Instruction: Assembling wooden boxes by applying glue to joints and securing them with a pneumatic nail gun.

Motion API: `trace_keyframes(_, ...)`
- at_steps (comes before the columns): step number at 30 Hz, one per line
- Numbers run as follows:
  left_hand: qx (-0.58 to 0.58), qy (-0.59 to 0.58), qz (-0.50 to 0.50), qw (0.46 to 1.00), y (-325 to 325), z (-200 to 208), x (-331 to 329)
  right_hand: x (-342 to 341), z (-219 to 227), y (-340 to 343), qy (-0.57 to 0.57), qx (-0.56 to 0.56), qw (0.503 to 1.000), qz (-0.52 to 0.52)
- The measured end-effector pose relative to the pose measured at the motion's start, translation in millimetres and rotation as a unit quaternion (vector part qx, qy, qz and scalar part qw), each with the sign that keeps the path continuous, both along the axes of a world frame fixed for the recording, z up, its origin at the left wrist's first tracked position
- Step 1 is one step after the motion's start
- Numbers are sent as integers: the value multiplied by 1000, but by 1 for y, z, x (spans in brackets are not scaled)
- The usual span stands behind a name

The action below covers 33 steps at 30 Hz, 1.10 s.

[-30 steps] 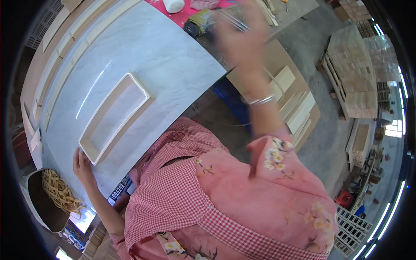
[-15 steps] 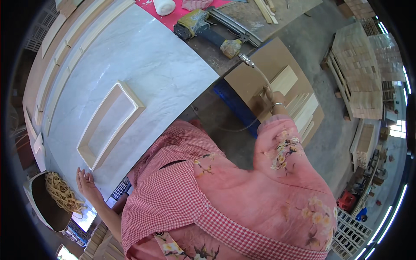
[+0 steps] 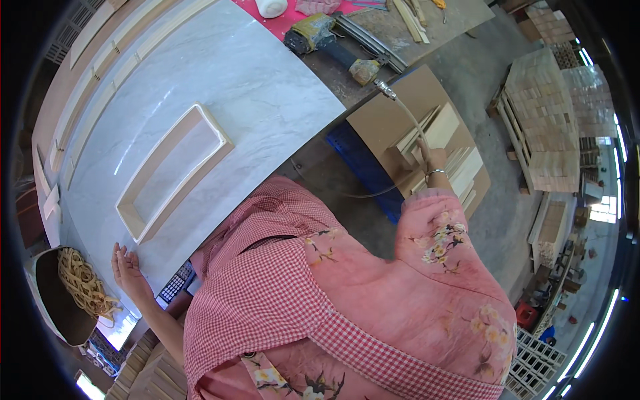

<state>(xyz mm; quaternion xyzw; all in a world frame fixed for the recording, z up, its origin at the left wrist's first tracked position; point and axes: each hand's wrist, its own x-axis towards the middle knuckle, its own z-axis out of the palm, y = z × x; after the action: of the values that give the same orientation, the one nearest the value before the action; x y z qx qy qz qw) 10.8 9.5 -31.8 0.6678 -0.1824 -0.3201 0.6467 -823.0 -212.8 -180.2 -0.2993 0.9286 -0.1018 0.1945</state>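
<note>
A pale wooden frame [image 3: 175, 175], a long box shape without a bottom, lies on the white marble-patterned tabletop [image 3: 267, 87]. My left hand [image 3: 129, 268] is by the near left end of the frame, apart from it. Its fingers are stretched out and hold nothing. On the right my right hand [image 3: 435, 160] reaches over a cardboard-topped stand, its fingers closed around a thin wooden board [image 3: 408, 145] that tilts up from the others. More pale boards [image 3: 465, 167] lie beside that hand. The air hose [image 3: 409, 115] passes in front of the fingers and partly hides them.
A nail gun [image 3: 333, 47] with yellow tape lies on the far bench. Long wooden strips [image 3: 127, 73] line the table's left side. A container of rubber bands [image 3: 83, 283] stands at the lower left. Stacked wood on pallets [image 3: 543, 120] fills the right. Blue crate [image 3: 363, 163] under the cardboard.
My right hand has closed on a board and tilted it up from the stack. The left hand stays open by the frame. The whole view has shifted slightly.
</note>
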Motion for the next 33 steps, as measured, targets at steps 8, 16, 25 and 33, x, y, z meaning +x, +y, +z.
trace_keyframes(8,42,-62,53,996,42,5,-5,29,125,-64,100,-318,938,96)
trace_keyframes(16,115,-200,-32,973,29,40,-76,285,261,-103,-231,-342,704,578)
trace_keyframes(25,51,-279,-24,959,7,34,-89,497,286,-65,-110,-220,401,882)
trace_keyframes(33,69,-258,-29,963,-2,35,-91,516,283,-76,-55,-166,398,900)
